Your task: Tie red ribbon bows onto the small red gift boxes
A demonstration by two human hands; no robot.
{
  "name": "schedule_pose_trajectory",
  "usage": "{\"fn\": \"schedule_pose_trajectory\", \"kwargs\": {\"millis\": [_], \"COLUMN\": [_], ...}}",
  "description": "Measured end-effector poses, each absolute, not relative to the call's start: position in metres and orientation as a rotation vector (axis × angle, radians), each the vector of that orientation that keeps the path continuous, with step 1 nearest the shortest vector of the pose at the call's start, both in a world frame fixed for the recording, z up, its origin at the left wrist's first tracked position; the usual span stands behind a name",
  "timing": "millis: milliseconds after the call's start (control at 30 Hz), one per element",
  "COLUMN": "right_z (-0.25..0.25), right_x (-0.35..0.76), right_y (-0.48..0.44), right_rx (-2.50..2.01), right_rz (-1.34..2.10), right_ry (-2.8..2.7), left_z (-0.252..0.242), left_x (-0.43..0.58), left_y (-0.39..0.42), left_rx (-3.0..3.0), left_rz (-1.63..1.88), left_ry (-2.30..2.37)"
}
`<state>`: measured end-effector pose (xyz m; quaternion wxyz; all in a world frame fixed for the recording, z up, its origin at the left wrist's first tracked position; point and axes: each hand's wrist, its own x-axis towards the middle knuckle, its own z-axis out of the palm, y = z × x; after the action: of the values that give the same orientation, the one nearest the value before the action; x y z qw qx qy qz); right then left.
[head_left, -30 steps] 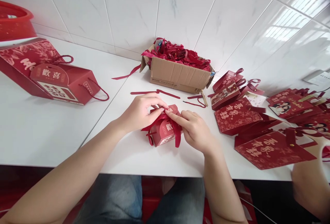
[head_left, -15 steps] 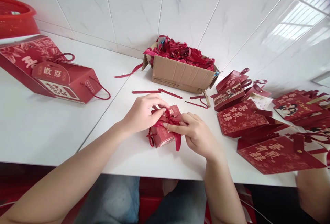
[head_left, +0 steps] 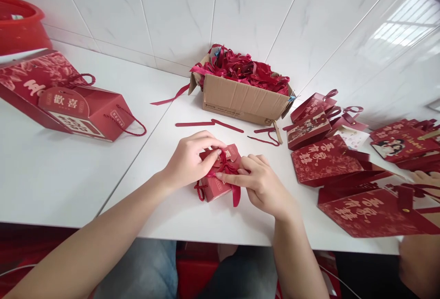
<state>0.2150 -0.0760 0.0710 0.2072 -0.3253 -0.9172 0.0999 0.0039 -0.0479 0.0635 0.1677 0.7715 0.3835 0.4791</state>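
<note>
A small red gift box (head_left: 215,188) lies on the white table (head_left: 68,179) in front of me, with a dark red ribbon (head_left: 235,193) wrapped over it. My left hand (head_left: 190,157) grips the box from the left, thumb and fingers pinching the ribbon on top. My right hand (head_left: 263,182) presses in from the right, its forefinger and thumb pinched on the ribbon at the knot. A ribbon tail hangs down the box's front.
A cardboard box (head_left: 240,99) full of red ribbons stands behind, with loose ribbon strips (head_left: 209,124) before it. A large red gift bag (head_left: 72,104) lies at left, a red basin (head_left: 17,26) beyond. Several red flat boxes (head_left: 326,161) pile at right. Another person's hand (head_left: 426,177) shows at the right edge.
My fingers have worked the ribbon tighter on top of the small box; the loop has shrunk. The box sits slightly lower in view as my head shifted.
</note>
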Motion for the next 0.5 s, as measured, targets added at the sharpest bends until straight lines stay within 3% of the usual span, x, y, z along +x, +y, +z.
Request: {"fn": "schedule_pose_trajectory", "kwargs": {"millis": [500], "right_z": [0.0717], "right_x": [0.2158], "right_y": [-0.0787], "right_rx": [-0.859], "right_rz": [0.199], "right_ry": [-2.568], "left_z": [0.0689], "left_x": [0.0031], "left_y": [-0.0470], "left_rx": [2.128], "left_rz": [1.284], "left_ry": [1.091]}}
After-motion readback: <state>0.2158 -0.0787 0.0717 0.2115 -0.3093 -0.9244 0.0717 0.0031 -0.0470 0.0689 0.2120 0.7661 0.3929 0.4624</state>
